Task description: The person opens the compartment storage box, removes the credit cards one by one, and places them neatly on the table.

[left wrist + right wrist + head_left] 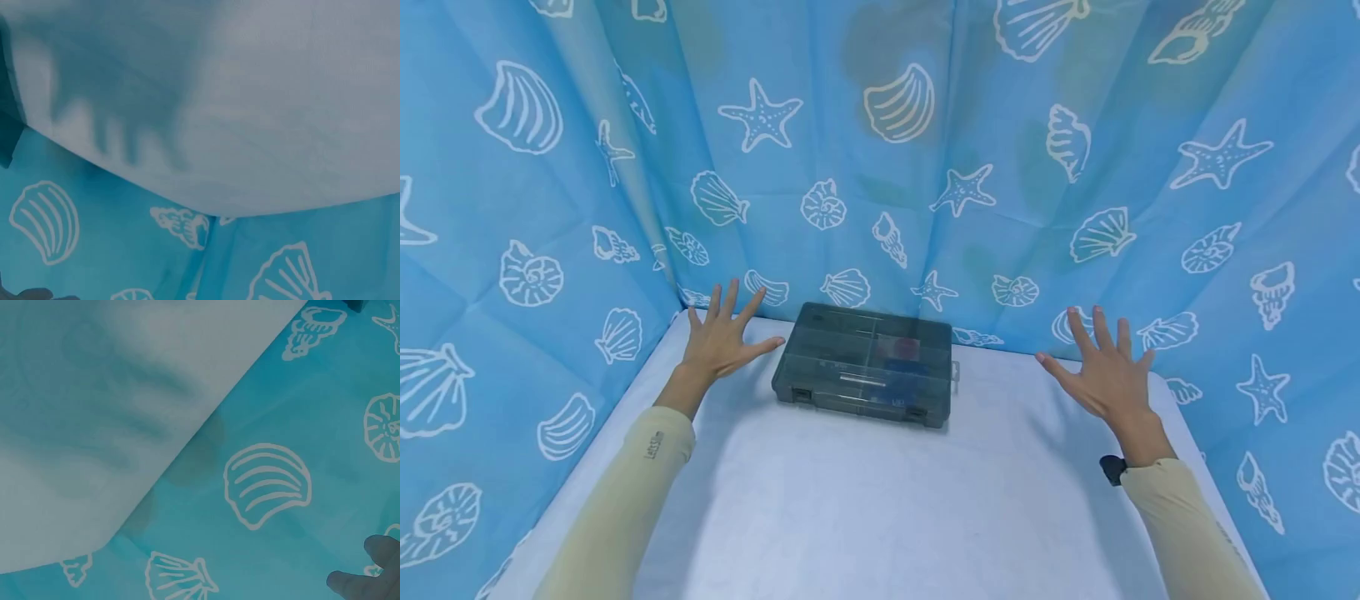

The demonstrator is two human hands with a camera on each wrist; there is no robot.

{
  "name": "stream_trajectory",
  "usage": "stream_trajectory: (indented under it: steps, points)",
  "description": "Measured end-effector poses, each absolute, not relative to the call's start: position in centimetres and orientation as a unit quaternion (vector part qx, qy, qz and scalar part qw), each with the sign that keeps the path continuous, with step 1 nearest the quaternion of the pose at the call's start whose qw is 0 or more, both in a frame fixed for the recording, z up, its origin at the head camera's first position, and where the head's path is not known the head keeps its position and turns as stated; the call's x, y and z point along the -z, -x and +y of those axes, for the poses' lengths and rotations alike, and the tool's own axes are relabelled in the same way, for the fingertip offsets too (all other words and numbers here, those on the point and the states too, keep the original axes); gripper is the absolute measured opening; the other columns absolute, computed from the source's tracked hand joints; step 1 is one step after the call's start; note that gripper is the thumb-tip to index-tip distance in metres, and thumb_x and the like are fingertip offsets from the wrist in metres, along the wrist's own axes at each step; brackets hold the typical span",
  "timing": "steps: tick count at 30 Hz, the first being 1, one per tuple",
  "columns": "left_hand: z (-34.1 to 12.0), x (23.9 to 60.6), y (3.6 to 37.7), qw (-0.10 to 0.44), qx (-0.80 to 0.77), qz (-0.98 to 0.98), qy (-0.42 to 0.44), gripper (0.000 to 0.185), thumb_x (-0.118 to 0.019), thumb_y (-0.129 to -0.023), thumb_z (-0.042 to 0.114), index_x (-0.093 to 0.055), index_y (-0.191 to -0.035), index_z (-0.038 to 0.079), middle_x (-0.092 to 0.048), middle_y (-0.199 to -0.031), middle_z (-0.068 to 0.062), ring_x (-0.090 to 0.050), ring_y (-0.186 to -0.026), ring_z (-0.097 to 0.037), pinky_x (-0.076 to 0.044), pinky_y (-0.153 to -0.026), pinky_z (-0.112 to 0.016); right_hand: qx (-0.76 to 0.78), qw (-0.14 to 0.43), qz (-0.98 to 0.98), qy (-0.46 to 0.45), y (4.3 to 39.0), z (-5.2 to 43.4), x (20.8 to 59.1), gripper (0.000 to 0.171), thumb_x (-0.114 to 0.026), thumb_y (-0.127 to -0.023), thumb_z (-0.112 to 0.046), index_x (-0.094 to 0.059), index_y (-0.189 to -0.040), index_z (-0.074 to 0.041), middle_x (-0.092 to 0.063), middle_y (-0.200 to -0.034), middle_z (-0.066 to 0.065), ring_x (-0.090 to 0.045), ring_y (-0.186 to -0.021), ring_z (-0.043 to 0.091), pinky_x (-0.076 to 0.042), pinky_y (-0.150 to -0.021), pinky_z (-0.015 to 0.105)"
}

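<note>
A dark translucent plastic organizer case with a lid and two front latches lies near the table's back edge in the head view. Through its lid, compartments show, with red and blue pieces on the right side. My left hand is held above the table to the left of the case, fingers spread, thumb tip near the case's side. Farther off on the right, my right hand is raised with spread fingers and holds nothing. In the right wrist view, only some fingertips show at the lower right corner.
The white table has rounded back corners. Blue curtains printed with white shells and starfish hang behind it and on both sides. A dark band sits on the right wrist. Hand shadows fall on the tabletop.
</note>
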State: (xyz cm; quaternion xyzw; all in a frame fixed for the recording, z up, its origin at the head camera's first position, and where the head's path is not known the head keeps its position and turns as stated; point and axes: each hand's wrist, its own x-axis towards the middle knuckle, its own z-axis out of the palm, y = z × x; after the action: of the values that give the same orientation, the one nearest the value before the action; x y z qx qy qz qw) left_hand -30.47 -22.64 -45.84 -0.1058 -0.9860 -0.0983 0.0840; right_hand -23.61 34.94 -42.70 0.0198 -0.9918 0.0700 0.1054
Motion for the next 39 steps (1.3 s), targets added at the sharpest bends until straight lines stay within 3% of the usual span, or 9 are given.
stream_trajectory:
  steps: [3, 6, 10, 13, 15, 18, 22, 32, 39]
  points:
    - [-22.6, 45.8, 30.4, 0.083, 0.109, -0.985, 0.105, 0.1, -0.042, -0.079, 0.084, -0.008, -0.157, 0.031, 0.0, -0.162, -0.017, 0.001, -0.145, -0.045, -0.008, -0.101, -0.079, -0.074, 0.101, -0.992, -0.022, 23.7, 34.8, 42.7, 0.096, -0.044, -0.085, -0.075, -0.004, -0.157, -0.025, 0.003, -0.161, 0.018, 0.006, -0.141, 0.053, 0.004, -0.09, 0.085]
    - [-22.3, 45.9, 30.4, 0.076, 0.16, -0.98, 0.086, 0.093, -0.043, -0.087, 0.075, -0.012, -0.158, 0.024, -0.017, -0.159, -0.02, -0.022, -0.141, -0.046, -0.024, -0.103, -0.072, -0.121, 0.078, -0.989, -0.026, 23.5, 34.2, 42.7, 0.094, -0.042, -0.089, -0.072, -0.01, -0.157, -0.017, -0.003, -0.16, 0.022, -0.003, -0.141, 0.053, -0.006, -0.096, 0.083]
    - [-21.2, 46.5, 30.3, -0.016, 0.281, -0.959, 0.017, 0.071, -0.04, -0.1, 0.054, -0.033, -0.149, 0.003, -0.049, -0.136, -0.025, -0.053, -0.117, -0.042, -0.047, -0.092, -0.055, -0.29, -0.02, -0.955, -0.049, 22.9, 30.9, 44.1, 0.075, -0.044, -0.098, -0.057, -0.036, -0.147, -0.001, -0.041, -0.144, 0.027, -0.046, -0.126, 0.045, -0.041, -0.097, 0.063]
    - [-20.2, 47.6, 30.3, -0.12, 0.371, -0.919, -0.053, 0.063, -0.034, -0.104, 0.044, -0.041, -0.14, -0.007, -0.056, -0.125, -0.026, -0.059, -0.108, -0.038, -0.054, -0.086, -0.044, -0.416, -0.123, -0.9, -0.044, 22.6, 27.5, 46.6, 0.053, -0.05, -0.102, -0.039, -0.051, -0.133, 0.004, -0.059, -0.123, 0.024, -0.065, -0.103, 0.034, -0.055, -0.084, 0.044]
    - [-19.4, 48.4, 30.4, -0.164, 0.422, -0.888, -0.086, 0.062, -0.032, -0.105, 0.042, -0.041, -0.139, -0.009, -0.055, -0.126, -0.025, -0.059, -0.109, -0.036, -0.054, -0.086, -0.041, -0.47, -0.169, -0.866, -0.021, 22.4, 25.7, 48.2, 0.042, -0.052, -0.102, -0.028, -0.055, -0.127, 0.006, -0.061, -0.119, 0.023, -0.067, -0.099, 0.029, -0.056, -0.083, 0.037]
    - [-18.3, 49.3, 30.6, -0.172, 0.482, -0.85, -0.125, 0.06, -0.032, -0.105, 0.04, -0.041, -0.139, -0.009, -0.051, -0.129, -0.024, -0.054, -0.115, -0.036, -0.051, -0.093, -0.042, -0.53, -0.177, -0.829, 0.027, 22.5, 24.1, 50.0, 0.037, -0.053, -0.101, -0.022, -0.056, -0.126, 0.006, -0.064, -0.115, 0.02, -0.068, -0.097, 0.027, -0.056, -0.084, 0.035]
    - [-17.1, 49.6, 30.6, -0.167, 0.513, -0.828, -0.149, 0.056, -0.035, -0.105, 0.035, -0.039, -0.14, -0.008, -0.049, -0.132, -0.022, -0.05, -0.122, -0.036, -0.046, -0.1, -0.044, -0.577, -0.175, -0.796, 0.054, 22.9, 23.8, 50.6, 0.038, -0.052, -0.102, -0.023, -0.057, -0.125, 0.006, -0.065, -0.112, 0.019, -0.069, -0.094, 0.027, -0.055, -0.085, 0.035]
    - [-15.7, 50.1, 30.2, -0.161, 0.53, -0.823, -0.129, 0.052, -0.052, -0.102, 0.03, -0.046, -0.136, -0.009, -0.051, -0.132, -0.022, -0.053, -0.119, -0.034, -0.048, -0.098, -0.042, -0.619, -0.178, -0.757, 0.105, 22.6, 25.6, 51.5, 0.043, -0.053, -0.101, -0.03, -0.056, -0.123, 0.007, -0.064, -0.103, 0.017, -0.07, -0.088, 0.024, -0.056, -0.081, 0.031]
    - [-15.3, 49.8, 30.5, -0.167, 0.532, -0.819, -0.134, 0.05, -0.051, -0.102, 0.029, -0.046, -0.136, -0.007, -0.053, -0.13, -0.02, -0.054, -0.116, -0.033, -0.047, -0.098, -0.043, -0.702, -0.294, -0.638, 0.121, 20.2, 24.1, 52.1, 0.053, -0.062, -0.096, -0.036, -0.055, -0.118, 0.012, -0.066, -0.104, 0.021, -0.07, -0.093, 0.029, -0.055, -0.083, 0.034]
